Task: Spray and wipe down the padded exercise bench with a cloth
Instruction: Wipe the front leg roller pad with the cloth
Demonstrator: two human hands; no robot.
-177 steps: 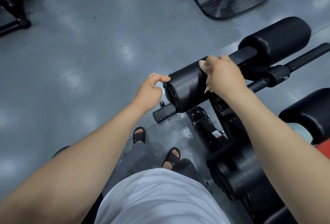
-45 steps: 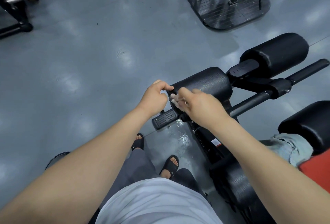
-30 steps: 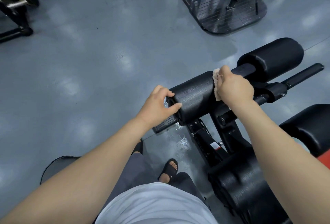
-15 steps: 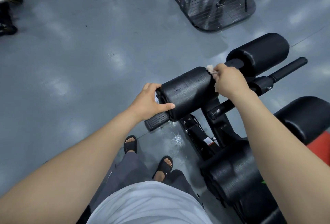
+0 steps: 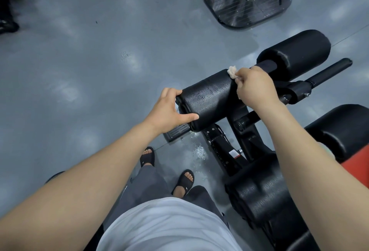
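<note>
left hand (image 5: 169,110) grips near end of roller pad (image 5: 209,98): fingers curled over end face, thumb along side. right hand (image 5: 253,88) closed round small pale cloth (image 5: 232,72), pressing it on top of same pad at far end, beside centre bar. droplets glisten on pad skin. second roller pad (image 5: 295,51) beyond, on other side of bench (image 5: 223,150) frame. black seat pad (image 5: 339,128) at right edge. wet patch (image 5: 198,149) on grey floor (image 5: 99,71) under pad, near sandalled feet (image 5: 184,182). another machine base (image 5: 249,11) at top.

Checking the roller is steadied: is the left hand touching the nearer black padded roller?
Touching. Head view: left hand grips the nearer black padded roller, thumb on its surface.
</note>
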